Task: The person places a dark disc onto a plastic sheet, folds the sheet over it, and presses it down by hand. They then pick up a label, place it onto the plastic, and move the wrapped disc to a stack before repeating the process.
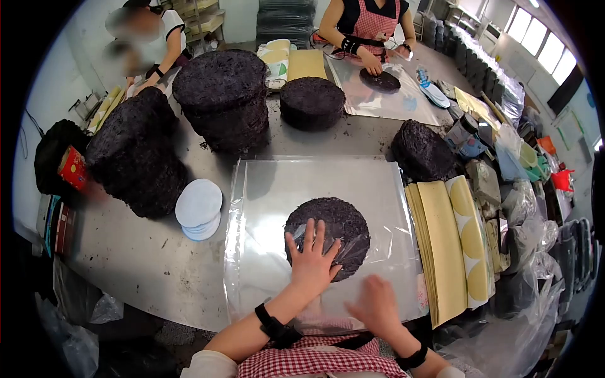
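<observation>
A round black disc [348,220], rough and fibrous like dried seaweed, lies on clear plastic sheets [265,189] in front of me. My left hand [311,259] rests flat on the disc, fingers spread. Shiny creases run over the disc beside those fingers, perhaps from thin film. My right hand [376,305] is blurred by motion, apart from the disc and over the near right part of the plastic. I cannot make out its fingers or anything in them. White round paper labels [199,203] lie to the left of the plastic.
Tall stacks of black discs [220,94] stand at left and centre back, with a shorter stack [312,104] beside them. Yellow sheets with round stickers [469,246] lie at right, near a black clump [421,150]. Across the metal table, a co-worker's hand [372,65] touches another disc.
</observation>
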A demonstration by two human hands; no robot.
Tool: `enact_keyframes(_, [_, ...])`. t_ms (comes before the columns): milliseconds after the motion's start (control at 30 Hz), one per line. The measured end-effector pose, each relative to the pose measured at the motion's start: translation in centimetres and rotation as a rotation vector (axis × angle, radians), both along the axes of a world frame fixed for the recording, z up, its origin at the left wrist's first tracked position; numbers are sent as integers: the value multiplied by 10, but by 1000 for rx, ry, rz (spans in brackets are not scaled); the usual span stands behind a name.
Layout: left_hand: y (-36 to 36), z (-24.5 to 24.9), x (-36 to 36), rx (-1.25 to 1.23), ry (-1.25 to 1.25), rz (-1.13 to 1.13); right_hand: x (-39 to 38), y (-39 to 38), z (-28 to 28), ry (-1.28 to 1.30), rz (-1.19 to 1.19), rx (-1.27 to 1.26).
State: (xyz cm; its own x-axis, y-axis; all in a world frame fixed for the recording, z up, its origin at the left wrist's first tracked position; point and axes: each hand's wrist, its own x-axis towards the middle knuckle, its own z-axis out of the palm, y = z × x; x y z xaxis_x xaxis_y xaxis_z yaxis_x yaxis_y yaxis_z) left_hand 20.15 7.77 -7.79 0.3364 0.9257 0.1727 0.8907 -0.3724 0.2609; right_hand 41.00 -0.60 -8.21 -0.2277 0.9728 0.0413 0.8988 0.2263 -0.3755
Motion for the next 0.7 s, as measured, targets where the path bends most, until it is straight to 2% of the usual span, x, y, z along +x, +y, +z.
enact_keyframes(33, [-5,-5,1,-28,-33,50,7,-2,-16,-142,-162,7])
enact_keyframes(100, [-8,-3,4,-74,-4,88,9,34,-20,111,-322,119])
enact_keyframes(133, [-7,-13,5,-37,-23,1,12,49,-17,232,-405,177])
enact_keyframes(200, [-2,-44,3,46,-65,-152,-16,66,-11,99,-126,204])
enact_keyframes(233, [-1,-36,-1,51,-205,-217,-33,77,-8,36,21,230])
enact_keyframes(267, [-5,-28,-1,19,-351,-135,-40,80,-12,243,209,152])
enact_keyframes(333, [-10,-19,2,-46,-659,40,-45,74,-11,454,131,194])
enact_keyframes(367, [-8,-19,2,-94,-644,57,-49,79,-11,630,-3,171])
enact_keyframes(433, [-3,-20,6,-21,-248,-70,-61,81,-6,980,-293,94])
enact_keyframes(467, [-1,-19,6,6,-40,-137,-59,84,-4,742,-208,5])
enact_keyframes(500, [0,-10,4,84,3,-120,-55,92,1,511,-123,-71])
enact_keyframes(533, [-1,-4,0,35,-32,-64,-54,97,3,283,-41,-136])
enact_keyframes(567, [-2,1,-4,-12,-66,-13,-57,97,5,130,23,-41])
enact_keyframes(600, [-1,4,-9,-59,-102,39,-60,95,7,113,8,93])
enact_keyframes(633, [1,-11,-14,41,-131,-32,-61,93,9,90,-2,231])
enact_keyframes(667, [0,-24,-14,29,-246,-13,-61,93,9,60,-6,367])
enact_keyframes(700, [-3,-33,-13,13,-364,9,-61,91,5,288,-68,310])
